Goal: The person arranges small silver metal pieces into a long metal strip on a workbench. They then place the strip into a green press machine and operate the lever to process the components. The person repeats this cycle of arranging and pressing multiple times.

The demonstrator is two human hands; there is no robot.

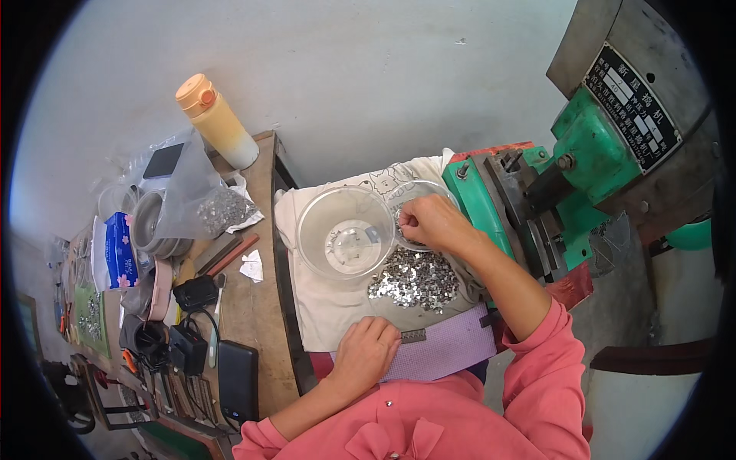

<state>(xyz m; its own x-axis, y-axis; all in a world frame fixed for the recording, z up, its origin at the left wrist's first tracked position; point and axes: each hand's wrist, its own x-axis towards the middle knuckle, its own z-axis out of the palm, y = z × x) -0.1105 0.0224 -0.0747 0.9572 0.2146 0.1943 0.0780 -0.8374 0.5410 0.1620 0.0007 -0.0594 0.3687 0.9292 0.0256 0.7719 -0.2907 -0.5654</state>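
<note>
Resting on the near edge of the pale cloth point(322, 307), left hand point(366, 351) curled loosely, knuckles up, fingers folded under and touching a small dark metal strip point(412, 335); whether pinched or only pressed, impossible to tell, fingertips hidden beneath the hand. Lying beside it, a lilac woven pad point(448, 349), its near edge cut off by the pink sleeve.

Reaching across to the far side, right hand point(431, 222) clenched into a pinch at the rim of a second clear bowl point(426, 188), mostly covered by that hand; something tiny possibly between thumb and forefinger, too small to make out. Sitting just left of it, touching or overlapping, a clear plastic bowl point(345, 230) with a few small pieces on its bottom. Spread on the cloth just below the right hand, a heap of small shiny metal pieces point(414, 280), individual shapes hard to resolve.

Standing at the right, a green press machine point(590, 153), its upper part cut by the dark fisheye rim. Cluttering the wooden bench point(253, 307) at left: an orange-capped bottle point(216, 120), a plastic bag point(201, 201) holding more shiny pieces, a black power bank point(238, 381), further items blurred toward the edge.
</note>
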